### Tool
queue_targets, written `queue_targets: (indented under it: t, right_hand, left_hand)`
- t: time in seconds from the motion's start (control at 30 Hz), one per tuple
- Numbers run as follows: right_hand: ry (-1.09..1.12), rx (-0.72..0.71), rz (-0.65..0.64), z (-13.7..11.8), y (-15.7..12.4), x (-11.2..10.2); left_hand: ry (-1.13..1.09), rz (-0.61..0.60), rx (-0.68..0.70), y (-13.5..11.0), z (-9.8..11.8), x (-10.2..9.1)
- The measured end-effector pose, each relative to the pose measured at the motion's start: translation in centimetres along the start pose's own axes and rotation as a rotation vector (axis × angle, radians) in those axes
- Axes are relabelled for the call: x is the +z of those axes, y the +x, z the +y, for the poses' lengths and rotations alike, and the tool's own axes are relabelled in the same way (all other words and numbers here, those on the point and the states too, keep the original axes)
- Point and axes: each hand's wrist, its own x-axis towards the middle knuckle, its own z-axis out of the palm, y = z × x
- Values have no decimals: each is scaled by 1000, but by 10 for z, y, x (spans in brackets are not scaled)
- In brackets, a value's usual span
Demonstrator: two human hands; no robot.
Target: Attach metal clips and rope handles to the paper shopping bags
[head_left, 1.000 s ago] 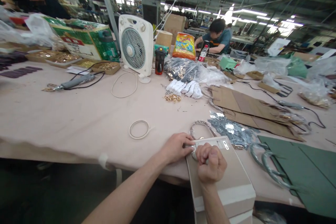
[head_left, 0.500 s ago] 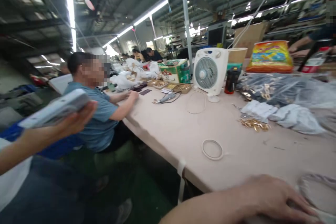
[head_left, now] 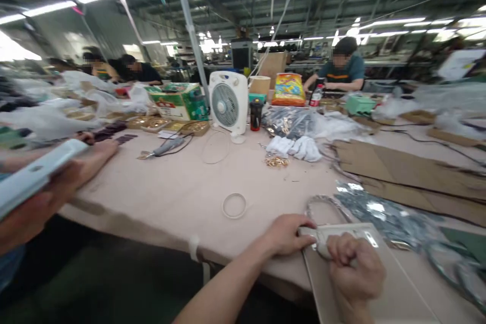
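Over the beige panel (head_left: 395, 304), the right hand (head_left: 359, 267) curls clenched; the left hand's (head_left: 289, 236) grip is unclear.

The right hand (head_left: 359, 268) is blurred, its curled fingers hiding whatever they enclose. The bottom edge cuts off the beige panel (head_left: 398, 293); the left edge crops a pale device (head_left: 41, 169) (its kind unclear) in a co-worker's hand (head_left: 28, 217).

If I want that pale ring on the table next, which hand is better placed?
Left, probably. The left hand is nearer the pale ring, though its fingertips are at the edge of the beige panel. The right hand is farther off, curled into a fist over that panel.
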Motion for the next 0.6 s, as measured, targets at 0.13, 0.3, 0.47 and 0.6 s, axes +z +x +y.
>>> queue_targets:
  t: [0.13, 0.3, 0.47, 0.6]
  right_hand:
    - [23, 55, 75, -6, 17, 1]
    - [106, 115, 127, -7, 25, -1]
    - [80, 103, 52, -8, 16, 2]
    - [-14, -4, -6, -4, 0, 11]
  left_hand:
    - [-28, -126, 4, 1, 6, -13]
    - [-6, -191, -13, 8, 10, -14]
    - [-69, -123, -77, 13, 10, -6]
    - [-89, -92, -157, 15, 9, -2]
